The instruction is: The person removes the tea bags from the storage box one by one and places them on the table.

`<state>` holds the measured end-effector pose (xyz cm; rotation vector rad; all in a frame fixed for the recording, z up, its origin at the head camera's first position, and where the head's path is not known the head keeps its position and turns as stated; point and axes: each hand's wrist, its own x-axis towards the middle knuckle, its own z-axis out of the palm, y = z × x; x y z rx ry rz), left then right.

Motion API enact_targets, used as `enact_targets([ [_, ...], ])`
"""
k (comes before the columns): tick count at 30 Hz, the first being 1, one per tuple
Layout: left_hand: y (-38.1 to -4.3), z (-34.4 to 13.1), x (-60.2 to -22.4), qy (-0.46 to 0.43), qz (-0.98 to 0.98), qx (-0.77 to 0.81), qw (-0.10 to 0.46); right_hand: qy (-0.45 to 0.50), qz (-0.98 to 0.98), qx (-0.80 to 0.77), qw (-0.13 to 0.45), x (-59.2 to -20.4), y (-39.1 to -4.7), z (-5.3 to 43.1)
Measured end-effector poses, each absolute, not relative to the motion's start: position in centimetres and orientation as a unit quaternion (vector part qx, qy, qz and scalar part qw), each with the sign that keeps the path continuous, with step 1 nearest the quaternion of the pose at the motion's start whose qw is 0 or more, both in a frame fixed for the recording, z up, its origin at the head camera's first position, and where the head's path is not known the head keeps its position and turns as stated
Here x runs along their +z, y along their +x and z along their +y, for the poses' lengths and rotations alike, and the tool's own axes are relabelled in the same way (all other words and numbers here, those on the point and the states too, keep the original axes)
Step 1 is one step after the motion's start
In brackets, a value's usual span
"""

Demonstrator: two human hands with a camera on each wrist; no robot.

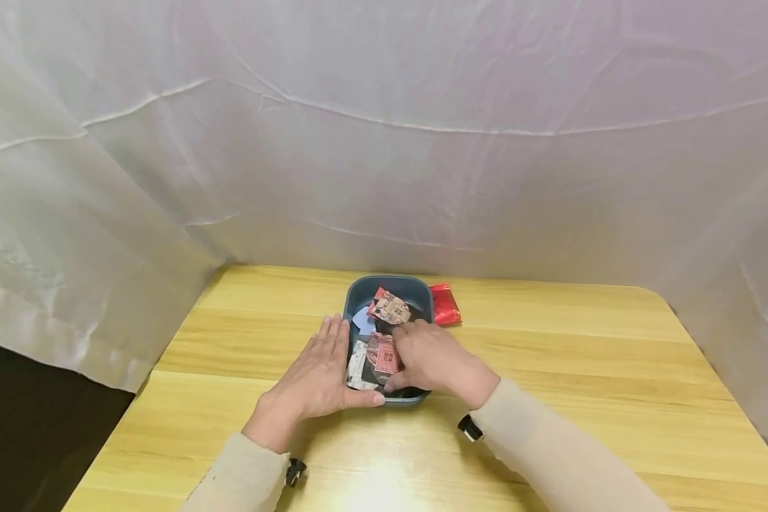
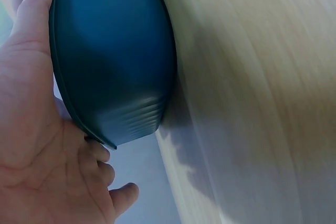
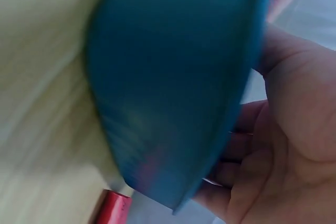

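A dark blue plastic bin holds several small packets. Among them are one with a beige label, one with a pink label, a whitish packet and a pale blue piece. My left hand lies along the bin's left rim with straight fingers, its thumb stretched across the near rim. From the right, my right hand reaches over the rim into the bin. Its thumb and fingers are spread apart beside the pink-labelled packet, with the fingertips partly hidden. In both wrist views the bin's outer wall fills the middle.
A shiny red packet lies on the wooden table against the bin's right side, and also shows low in the right wrist view. A pale cloth hangs behind the table and at both sides.
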<state>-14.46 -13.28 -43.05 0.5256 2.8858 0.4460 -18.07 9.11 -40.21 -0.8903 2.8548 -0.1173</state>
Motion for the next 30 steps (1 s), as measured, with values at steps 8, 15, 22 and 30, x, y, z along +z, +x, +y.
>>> enact_targets([
  [8,-14.5,-13.2,-43.0,0.178,0.969,0.146,0.085,-0.296,0.952,-0.01,0.07,-41.1,-18.2,8.9],
  [15,-14.7,-13.2,-42.8,0.177,0.968,0.153,0.093,-0.299,0.952,0.001,0.061,-41.3,-18.2,8.9],
  [22,-14.7,-13.2,-42.7,0.177,0.966,0.164,0.094,-0.302,0.952,-0.006,0.054,-41.5,-18.2,8.9],
  [30,-14.6,-13.2,-42.9,0.178,0.965,0.17,0.095,-0.297,0.954,-0.018,0.042,-41.9,-18.1,9.0],
])
